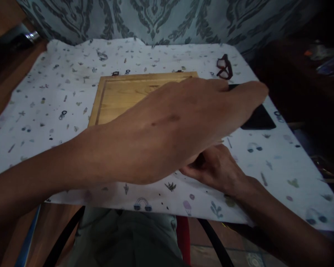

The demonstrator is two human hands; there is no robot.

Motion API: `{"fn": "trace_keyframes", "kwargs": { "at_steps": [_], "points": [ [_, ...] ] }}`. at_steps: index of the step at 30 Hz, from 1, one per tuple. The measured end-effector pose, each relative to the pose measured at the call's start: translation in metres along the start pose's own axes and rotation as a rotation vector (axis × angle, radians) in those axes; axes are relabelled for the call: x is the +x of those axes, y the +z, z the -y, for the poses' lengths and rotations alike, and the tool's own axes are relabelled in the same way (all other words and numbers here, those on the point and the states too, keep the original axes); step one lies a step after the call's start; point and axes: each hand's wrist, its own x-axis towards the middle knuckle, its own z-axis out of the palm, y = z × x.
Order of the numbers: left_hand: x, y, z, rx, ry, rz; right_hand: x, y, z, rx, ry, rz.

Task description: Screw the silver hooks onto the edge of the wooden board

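Note:
My left hand (178, 118) reaches across from the left, close to the camera, with its back toward me. Its fingers look bent at the far side and one digit points right; anything in its grasp is hidden. Below and partly behind it is my right hand (215, 167), its fingers curled in a closed shape near the underside of the left. What the right fingers grip, if anything, cannot be seen. Beyond the left hand lies a wooden cutting board (119, 96) with a groove along its edge, partly covered by that hand and wrist.
A white patterned cloth (58, 89) covers the table. A dark flat phone-like object (258, 118) lies right of the board, partly behind my left hand. Dark-framed glasses (224, 67) rest at the back right. A patterned grey fabric surface (153, 18) rises behind the table.

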Motion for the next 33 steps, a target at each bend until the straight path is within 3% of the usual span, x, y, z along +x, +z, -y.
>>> {"fn": "trace_keyframes", "kwargs": {
  "at_steps": [12, 19, 26, 33],
  "points": [
    [-0.002, -0.009, 0.001, -0.032, 0.076, 0.099, 0.002, -0.002, 0.002, 0.079, 0.072, 0.066],
    [0.002, 0.0, 0.0, -0.028, 0.05, 0.006, -0.001, -0.001, 0.001, 0.052, 0.09, 0.073],
    [-0.002, -0.007, 0.009, -0.01, 0.092, 0.006, 0.003, -0.003, 0.003, 0.066, 0.043, 0.081],
    [-0.001, -0.003, 0.004, 0.002, 0.076, 0.036, 0.002, -0.002, 0.002, 0.054, 0.063, 0.072]
  ]
}}
